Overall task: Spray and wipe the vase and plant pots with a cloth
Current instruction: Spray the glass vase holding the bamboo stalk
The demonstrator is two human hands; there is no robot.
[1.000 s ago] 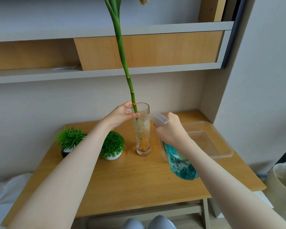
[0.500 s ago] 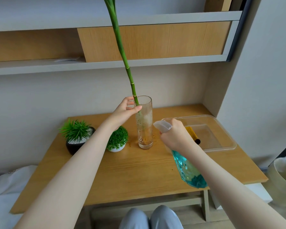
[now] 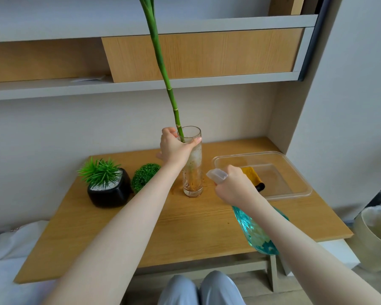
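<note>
Glass vase stood upright on wooden tabletop, approx. centre, toward the back. Left hand gripped vase at upper part, just below rim: thumb across the near face, fingers round the far side. Green stalk rose from vase mouth, leaning left, top out of frame; stalk passed just beside the left hand's knuckles.

Right hand was right of vase, near but apart from it, clenched on neck of spray bottle. Pale nozzle pointed left at vase's lower half. Bottle body teal, faceted, hanging below wrist over tabletop's front-right area.

Vase condition: clear, cylindrical, walls cloudy w/ white film in upper-mid section; brownish specks and orange-brown residue at base. Liquid level could not be determined.

Pots: black squarish pot w/ spiky green plant, left of vase, well apart. Round green bush plant between black pot and vase; its pot hidden behind left forearm.

Clear plastic tray sat right of vase at tabletop's back-right. Yellow cloth lay inside tray, partly hidden by right hand; a dark item at its near end, not identifiable.

Pale bin on floor, far right.
</note>
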